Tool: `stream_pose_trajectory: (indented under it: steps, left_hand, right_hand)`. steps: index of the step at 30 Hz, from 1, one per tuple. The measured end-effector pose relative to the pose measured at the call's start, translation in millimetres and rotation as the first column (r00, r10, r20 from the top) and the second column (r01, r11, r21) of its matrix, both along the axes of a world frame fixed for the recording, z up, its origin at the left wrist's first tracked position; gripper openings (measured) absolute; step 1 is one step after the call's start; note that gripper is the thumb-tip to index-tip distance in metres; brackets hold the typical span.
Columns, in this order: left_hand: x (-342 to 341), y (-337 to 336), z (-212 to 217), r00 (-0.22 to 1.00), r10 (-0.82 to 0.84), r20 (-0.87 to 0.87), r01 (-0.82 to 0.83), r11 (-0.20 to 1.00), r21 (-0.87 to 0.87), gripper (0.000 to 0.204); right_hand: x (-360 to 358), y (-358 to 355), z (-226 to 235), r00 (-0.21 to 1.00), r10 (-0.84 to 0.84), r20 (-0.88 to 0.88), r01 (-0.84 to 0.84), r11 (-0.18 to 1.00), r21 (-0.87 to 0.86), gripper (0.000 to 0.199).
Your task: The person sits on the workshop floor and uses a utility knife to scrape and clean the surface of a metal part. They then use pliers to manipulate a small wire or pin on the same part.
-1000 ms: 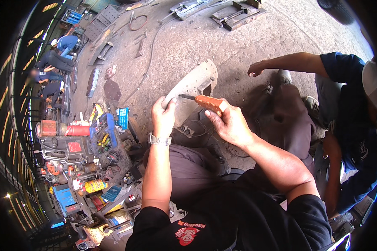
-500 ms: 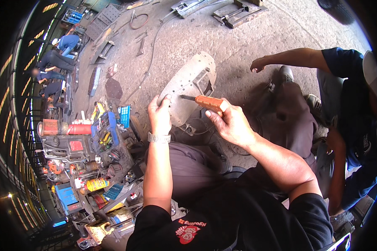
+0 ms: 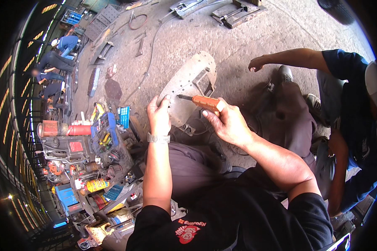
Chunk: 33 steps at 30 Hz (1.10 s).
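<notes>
From my remote seat I look down through the head camera at two bare hands over a concrete floor (image 3: pixel 238 46). My left grip (image 3: pixel 159 117) is clenched on the near left edge of a pale, rounded panel (image 3: pixel 184 85), thumb on its upper face; a metal-banded watch (image 3: pixel 159 138) circles that wrist. The panel sits in front of me, tilted above the floor, peppered with small holes and carrying a rectangular opening toward its far right side. My right grip (image 3: pixel 232 125) is closed around the orange handle of a hand tool (image 3: pixel 207 103). Its dark shaft points left across the panel, the tip near one of the holes; I cannot tell whether it touches the surface.

To the right I see a co-worker's hand (image 3: pixel 256 63), held out well apart from the panel. On my left lie a blue case (image 3: pixel 104 129) with tools in it, a red cylinder (image 3: pixel 77 130) and a yellow bottle (image 3: pixel 97 185). Farther off, a metal frame (image 3: pixel 238 14) rests on the floor.
</notes>
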<state>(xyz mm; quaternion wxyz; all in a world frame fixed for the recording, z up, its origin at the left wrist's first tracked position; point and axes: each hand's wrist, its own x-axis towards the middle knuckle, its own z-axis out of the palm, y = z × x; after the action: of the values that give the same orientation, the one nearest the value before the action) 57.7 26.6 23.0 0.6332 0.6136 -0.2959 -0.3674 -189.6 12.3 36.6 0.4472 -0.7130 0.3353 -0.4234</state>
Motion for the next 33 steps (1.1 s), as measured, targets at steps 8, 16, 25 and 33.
stream_pose_trajectory:
  steps: [8,16,25,33]
  left_hand:
    - [2,0,-5,1.0,-0.015,0.027,0.014,1.0,0.018,0.021]
    - [-1,1,-1,0.998,-0.032,0.055,0.031,0.999,0.031,0.015]
    - [3,1,-7,0.997,-0.051,0.059,0.049,0.998,0.032,0.009]
    - [-2,1,-4,0.994,-0.073,0.075,0.07,0.997,0.037,0.006]
  right_hand:
    - [1,-1,-5,1.0,-0.005,0.007,0.005,0.999,-0.045,0.026]
    - [1,-1,-4,1.0,0.001,0.004,-0.001,1.0,-0.024,0.025]
    - [2,1,-6,0.999,-0.008,-0.049,0.006,1.0,-0.028,0.026]
    - [1,7,-4,0.986,-0.003,-0.17,0.001,1.0,-0.017,0.027]
